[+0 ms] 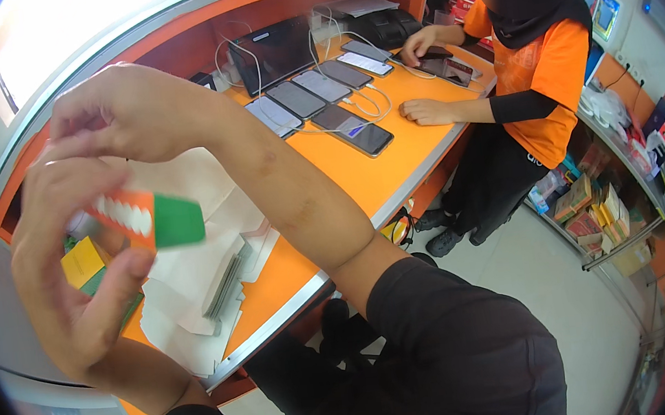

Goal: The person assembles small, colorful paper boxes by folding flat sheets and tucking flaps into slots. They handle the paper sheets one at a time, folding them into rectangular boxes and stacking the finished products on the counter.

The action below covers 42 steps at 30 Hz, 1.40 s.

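Over the left end of the orange counter, my left hand [60, 263] is curved around a small orange and green printed piece [178, 219], slightly blurred; whether it is a box or a card I cannot tell. Its orange part lies between my thumb and fingers, and the green end sticks out to the right. My right hand [133, 111] reaches across from the right, just above my left fingers. Its fingertips are pinched together by the left fingertips, and anything in them is hidden. Beneath both hands lie pale paper sheets and a thin stack [226, 277].
A yellow and green box [85, 264] sits behind my left hand. Several phones [295, 98] with white cables and a dark screen [274, 50] occupy the counter's far part. At right stands a co-worker in an orange shirt [545, 60], hands on the counter. Stocked shelves [595, 210] line the right side.
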{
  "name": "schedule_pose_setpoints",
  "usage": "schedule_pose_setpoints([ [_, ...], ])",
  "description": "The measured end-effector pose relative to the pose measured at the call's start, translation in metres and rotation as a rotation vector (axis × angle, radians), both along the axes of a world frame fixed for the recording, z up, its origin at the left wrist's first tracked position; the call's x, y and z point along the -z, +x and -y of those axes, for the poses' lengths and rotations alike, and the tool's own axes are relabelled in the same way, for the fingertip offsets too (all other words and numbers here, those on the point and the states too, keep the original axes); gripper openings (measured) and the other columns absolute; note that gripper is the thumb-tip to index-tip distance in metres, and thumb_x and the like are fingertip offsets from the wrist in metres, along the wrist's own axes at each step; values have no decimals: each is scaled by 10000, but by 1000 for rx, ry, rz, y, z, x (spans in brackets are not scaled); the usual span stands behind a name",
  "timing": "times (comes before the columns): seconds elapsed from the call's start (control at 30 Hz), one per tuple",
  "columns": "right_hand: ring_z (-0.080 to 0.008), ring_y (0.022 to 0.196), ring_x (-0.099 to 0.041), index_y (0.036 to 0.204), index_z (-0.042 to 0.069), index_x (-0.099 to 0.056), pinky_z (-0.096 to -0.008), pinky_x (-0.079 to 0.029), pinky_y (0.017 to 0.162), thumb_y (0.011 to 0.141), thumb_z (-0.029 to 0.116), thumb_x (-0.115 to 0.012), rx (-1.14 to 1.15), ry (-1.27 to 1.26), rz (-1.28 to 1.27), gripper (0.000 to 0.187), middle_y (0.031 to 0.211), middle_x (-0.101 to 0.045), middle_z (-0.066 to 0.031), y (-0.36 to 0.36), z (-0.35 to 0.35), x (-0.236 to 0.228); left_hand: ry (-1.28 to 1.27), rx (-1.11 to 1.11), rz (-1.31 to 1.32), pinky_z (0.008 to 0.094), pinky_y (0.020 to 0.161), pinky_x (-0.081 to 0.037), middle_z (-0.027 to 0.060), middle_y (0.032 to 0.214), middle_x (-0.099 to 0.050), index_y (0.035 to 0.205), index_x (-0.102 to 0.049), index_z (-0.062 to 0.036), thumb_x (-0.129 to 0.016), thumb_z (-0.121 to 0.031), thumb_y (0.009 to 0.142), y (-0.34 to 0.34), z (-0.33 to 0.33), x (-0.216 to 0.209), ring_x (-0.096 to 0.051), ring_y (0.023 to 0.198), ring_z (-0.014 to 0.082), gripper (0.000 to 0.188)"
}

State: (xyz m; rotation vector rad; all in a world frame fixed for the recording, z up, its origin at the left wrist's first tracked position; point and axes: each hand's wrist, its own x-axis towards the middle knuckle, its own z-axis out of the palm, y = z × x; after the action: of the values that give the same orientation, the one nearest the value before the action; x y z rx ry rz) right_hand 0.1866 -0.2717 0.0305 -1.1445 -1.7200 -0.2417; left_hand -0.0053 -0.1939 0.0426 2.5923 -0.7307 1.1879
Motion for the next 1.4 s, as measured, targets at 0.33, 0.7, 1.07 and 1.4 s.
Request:
schedule_pose_setpoints([
  [0.33,-260,908,-692,1006,50,-730,-352,-547,829,894,284,-661,-30,430,3,269,1013,-714,-101,-3,-9,-12,-798,-24,64,176,672,-423,-11,887,-597,1011,-632,-44,-670,-183,962,15,-37,7,-564,776,45,153],
  [0.7,-207,814,-702,1083,-60,-708,-330,-540,740,940,184,-616,-80,-27,-125,297,975,-734,-204,-29,36,-28,-932,-328,225,232,821,-460,16,984,-670,1108,-690,-88,-726,-386,899,41,-68,11,-629,911,101,366],
  [1.07,-269,811,-720,1100,-43,-705,-356,-547,753,948,148,-602,13,93,-44,265,950,-736,-208,-34,41,-20,-897,-295,288,235,869,-446,14,976,-669,1013,-709,-60,-776,-383,867,50,-79,12,-628,934,102,360],
  [1.4,-232,794,-670,891,66,-712,-379,-524,689,856,185,-655,655,682,544,136,908,-674,-51,-11,-26,2,-782,-266,112,230,908,-446,11,993,-675,1093,-715,-42,-691,-301,945,50,-70,12,-601,967,88,299],
])
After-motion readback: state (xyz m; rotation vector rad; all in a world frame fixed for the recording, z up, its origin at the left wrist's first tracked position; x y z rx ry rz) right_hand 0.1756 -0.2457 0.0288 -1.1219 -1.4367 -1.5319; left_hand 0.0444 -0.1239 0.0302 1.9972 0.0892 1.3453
